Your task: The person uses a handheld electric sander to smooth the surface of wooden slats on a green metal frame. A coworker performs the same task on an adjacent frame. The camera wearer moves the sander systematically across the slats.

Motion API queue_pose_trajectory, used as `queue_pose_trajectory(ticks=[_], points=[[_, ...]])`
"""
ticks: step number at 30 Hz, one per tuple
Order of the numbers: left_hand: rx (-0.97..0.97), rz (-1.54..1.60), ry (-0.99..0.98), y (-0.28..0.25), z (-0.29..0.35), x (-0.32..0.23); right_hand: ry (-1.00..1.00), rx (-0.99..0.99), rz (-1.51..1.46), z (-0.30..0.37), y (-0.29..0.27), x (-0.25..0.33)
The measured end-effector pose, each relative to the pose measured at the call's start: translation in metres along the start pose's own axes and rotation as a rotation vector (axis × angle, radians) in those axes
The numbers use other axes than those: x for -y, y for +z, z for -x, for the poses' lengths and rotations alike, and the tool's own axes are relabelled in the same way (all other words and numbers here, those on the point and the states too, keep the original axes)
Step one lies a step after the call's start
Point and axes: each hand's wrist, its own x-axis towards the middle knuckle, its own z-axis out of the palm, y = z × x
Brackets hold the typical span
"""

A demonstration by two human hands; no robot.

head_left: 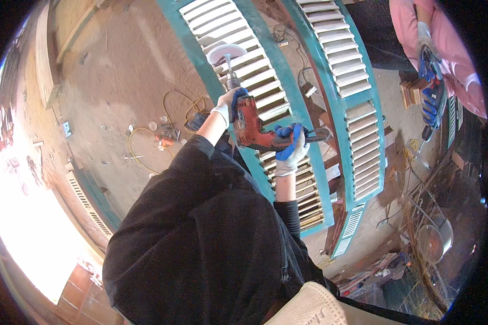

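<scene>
Both my hands wear blue and white work gloves and hold a red power drill [248,122]. My left hand [229,106] wraps round its front end, just behind the chuck. My right hand [293,149] is closed round the handle. A shaft in the chuck carries a round, pale disc [225,53], which looks like a sanding pad. That disc lies over the slats of a louvered shutter [300,130] with a teal frame; whether it touches them I cannot tell. Upper slats look whitish, lower ones more like bare wood.
A second teal louvered shutter [378,141] stretches along the right. Beyond it, a person in pink holds another drill [434,105] with gloved hands. A yellow cord [133,142] and small tools lie on the dirt floor at left. A round metal drum [436,238] stands lower right.
</scene>
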Motion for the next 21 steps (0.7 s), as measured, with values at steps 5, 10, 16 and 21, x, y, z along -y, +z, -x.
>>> queue_pose_trajectory(ticks=[5,10,16,21], points=[[0.01,-0.013,0.043,0.007,0.006,0.001,0.06,0.043,0.015,-0.008,0.002,0.009],[0.305,0.222,-0.008,0.062,0.01,0.014,-0.033,0.205,0.207,-0.068,0.003,0.056],[0.398,0.344,0.118,0.116,-0.012,0.017,-0.053,0.349,0.348,-0.114,0.033,0.103],[0.458,0.447,0.117,0.104,-0.01,0.018,-0.058,0.283,0.377,-0.106,0.049,0.098]])
